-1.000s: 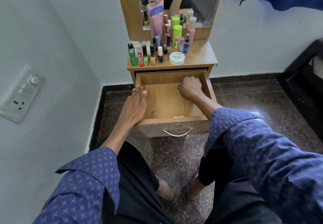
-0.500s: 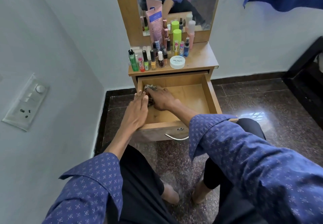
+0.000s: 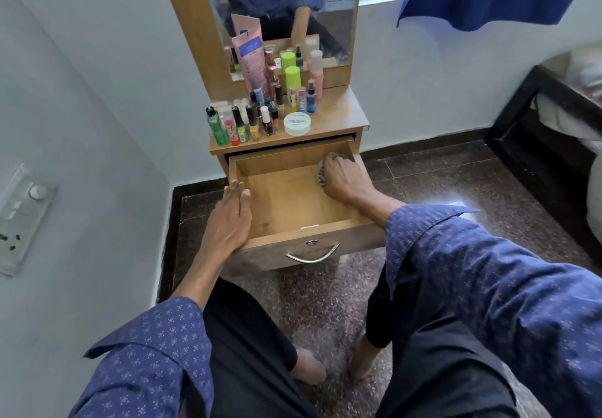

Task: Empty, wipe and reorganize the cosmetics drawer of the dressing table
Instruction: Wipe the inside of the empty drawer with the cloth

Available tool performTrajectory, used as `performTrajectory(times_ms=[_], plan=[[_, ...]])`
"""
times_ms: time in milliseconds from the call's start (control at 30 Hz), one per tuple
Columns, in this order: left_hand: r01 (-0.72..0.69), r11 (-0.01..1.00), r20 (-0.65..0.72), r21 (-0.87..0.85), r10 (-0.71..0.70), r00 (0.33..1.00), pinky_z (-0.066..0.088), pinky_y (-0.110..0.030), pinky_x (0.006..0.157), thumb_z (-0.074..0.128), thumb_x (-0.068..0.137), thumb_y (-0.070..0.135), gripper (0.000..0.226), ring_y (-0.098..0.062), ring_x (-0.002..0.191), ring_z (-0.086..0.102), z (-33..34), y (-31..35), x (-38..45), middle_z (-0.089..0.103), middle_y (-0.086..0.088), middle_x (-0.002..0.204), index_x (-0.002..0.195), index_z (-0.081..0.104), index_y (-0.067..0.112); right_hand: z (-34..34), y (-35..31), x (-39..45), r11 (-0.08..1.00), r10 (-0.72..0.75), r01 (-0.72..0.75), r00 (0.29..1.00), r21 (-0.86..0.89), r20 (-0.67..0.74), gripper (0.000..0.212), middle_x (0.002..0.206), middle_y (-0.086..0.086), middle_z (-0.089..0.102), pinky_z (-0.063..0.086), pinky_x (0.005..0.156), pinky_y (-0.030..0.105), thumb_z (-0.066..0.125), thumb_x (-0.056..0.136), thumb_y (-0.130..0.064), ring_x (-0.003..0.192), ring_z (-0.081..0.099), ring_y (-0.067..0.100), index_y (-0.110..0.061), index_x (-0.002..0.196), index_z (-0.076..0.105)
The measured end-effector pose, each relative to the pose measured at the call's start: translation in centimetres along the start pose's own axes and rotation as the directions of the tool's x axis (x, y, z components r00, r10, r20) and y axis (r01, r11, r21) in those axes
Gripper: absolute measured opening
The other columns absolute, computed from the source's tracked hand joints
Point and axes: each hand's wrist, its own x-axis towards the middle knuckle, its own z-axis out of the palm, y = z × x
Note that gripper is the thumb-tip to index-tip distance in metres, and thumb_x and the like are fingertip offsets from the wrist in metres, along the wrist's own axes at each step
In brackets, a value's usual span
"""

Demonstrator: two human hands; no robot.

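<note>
The right hand (image 3: 342, 178) has its grip closed over a bunched, patterned cloth (image 3: 322, 175), pressing it into the far right corner of the open drawer (image 3: 286, 202), at about 2 o'clock from the drawer's middle; only a dark-striped edge of the cloth shows past the knuckles. The left hand (image 3: 229, 219) lies flat with fingers together and holds nothing, its grip relaxed along the drawer's left wall near the front corner, at about 9 o'clock, and it seems to be bracing the drawer against the push of the wiping. The drawer floor looks bare, so the emptying appears done and the wiping is the step in hand. To do it well, the cloth likely needs firm downward pressure into the seams where floor meets walls, then overlapping passes drawn from the back at 12 o'clock toward the front panel at 6 o'clock, so dust collects at one edge instead of scattering. The bracing hand should stay put, since a sideways shove could rack the drawer on its runners. Above the drawer, at 12 o'clock, the cosmetics (image 3: 260, 118) stand crowded on the worktop (image 3: 338, 114) of the dressing table, nail polish bottles in front and a round white jar (image 3: 297, 123) close to the front edge; a jolt to the drawer could tip those slim bottles, so the strokes are better kept smooth.
</note>
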Motion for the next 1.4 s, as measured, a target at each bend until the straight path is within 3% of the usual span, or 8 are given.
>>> performTrajectory(times_ms=[200, 467, 633, 767, 933, 1100, 1267, 1400], plan=[[0.009, 1.0, -0.003, 0.007, -0.009, 1.0, 0.017, -0.048, 0.127, 0.021, 0.114, 0.047, 0.059, -0.025, 0.159, 0.021, -0.1, 0.2, 0.0, 0.025, -0.003, 0.172, 0.164, 0.032, 0.017, -0.2, -0.3, -0.6, 0.998, -0.043, 0.037, 0.991, 0.05, 0.127, 0.06, 0.131, 0.021, 0.062, 0.055, 0.093, 0.043, 0.061, 0.093, -0.008, 0.121, 0.061, 0.038, -0.001, 0.148, 0.038], [-0.012, 1.0, -0.009, 0.017, 0.013, 1.0, 0.023, -0.054, 0.127, 0.019, 0.113, 0.05, 0.064, -0.031, 0.157, 0.027, 0.7, -0.5, 0.7, 0.025, -0.009, 0.171, 0.165, 0.029, 0.014, -2.0, -0.3, -2.3, 0.974, -0.188, 0.223, 0.872, -0.024, 0.452, 0.044, 0.144, 0.015, 0.041, 0.042, 0.114, 0.051, 0.06, 0.092, -0.001, 0.136, 0.04, 0.036, -0.014, 0.135, 0.061], [-0.022, 0.999, -0.003, 0.045, 0.022, 1.0, 0.019, -0.052, 0.127, 0.02, 0.113, 0.051, 0.065, -0.029, 0.158, 0.023, 0.8, -0.5, 0.8, 0.021, -0.007, 0.172, 0.165, 0.028, 0.013, -0.9, -2.8, -2.5, 0.956, -0.291, 0.263, 0.914, 0.133, 0.283, 0.021, 0.129, 0.013, 0.062, 0.055, 0.099, 0.046, 0.06, 0.096, -0.006, 0.115, 0.063, 0.032, -0.01, 0.11, 0.075], [-0.007, 0.998, 0.018, 0.06, 0.006, 1.0, 0.017, -0.05, 0.128, 0.022, 0.113, 0.049, 0.063, -0.029, 0.159, 0.021, 0.7, -0.3, 0.9, 0.018, -0.006, 0.173, 0.165, 0.027, 0.014, -0.6, -6.0, -1.2, 0.916, -0.372, 0.345, 0.922, 0.208, 0.11, 0.03, 0.124, 0.01, 0.071, 0.059, 0.09, 0.042, 0.07, 0.089, -0.003, 0.108, 0.07, 0.029, -0.016, 0.115, 0.076], [-0.001, 0.999, 0.017, 0.051, 0.0, 1.0, 0.012, -0.04, 0.128, 0.026, 0.114, 0.039, 0.058, -0.025, 0.16, 0.017, 0.3, 0.0, 0.5, 0.016, -0.006, 0.174, 0.166, 0.025, 0.013, 0.7, -10.0, 1.3, 0.925, -0.311, 0.298, 0.95, 0.236, 0.018, 0.028, 0.118, 0.012, 0.074, 0.06, 0.091, 0.041, 0.071, 0.092, -0.013, 0.108, 0.07, 0.031, -0.018, 0.119, 0.076], [0.014, 0.998, 0.037, 0.062, -0.016, 0.999, 0.012, -0.037, 0.128, 0.028, 0.113, 0.03, 0.056, -0.024, 0.161, 0.015, 0.1, 0.3, 0.3, 0.014, -0.006, 0.174, 0.166, 0.024, 0.013, 1.9, -13.0, -0.3, 0.864, -0.498, 0.481, 0.861, 0.149, 0.103, 0.037, 0.145, 0.018, 0.053, 0.043, 0.113, 0.044, 0.057, 0.098, -0.01, 0.137, 0.045, 0.036, 0.001, 0.133, 0.063], [0.006, 0.997, 0.034, 0.071, -0.008, 0.999, 0.015, -0.04, 0.128, 0.027, 0.112, 0.028, 0.055, -0.026, 0.16, 0.018, 0.0, 0.4, 0.2, 0.016, -0.007, 0.174, 0.165, 0.027, 0.011, 1.6, -12.7, -1.1, 0.834, -0.551, 0.507, 0.788, 0.218, 0.275, 0.036, 0.127, 0.018, 0.061, 0.045, 0.107, 0.045, 0.066, 0.09, -0.016, 0.119, 0.052, 0.034, -0.002, 0.124, 0.065], [-0.008, 0.998, 0.035, 0.061, 0.006, 0.999, 0.012, -0.041, 0.129, 0.026, 0.113, 0.029, 0.056, -0.023, 0.161, 0.012, 0.1, 0.5, -0.1, 0.015, -0.007, 0.174, 0.165, 0.024, 0.01, 0.7, -12.5, -3.3, 0.787, -0.603, 0.588, 0.673, 0.185, 0.428, 0.033, 0.13, 0.022, 0.059, 0.035, 0.102, 0.033, 0.052, 0.097, -0.002, 0.118, 0.053, 0.037, 0.007, 0.128, 0.056]])
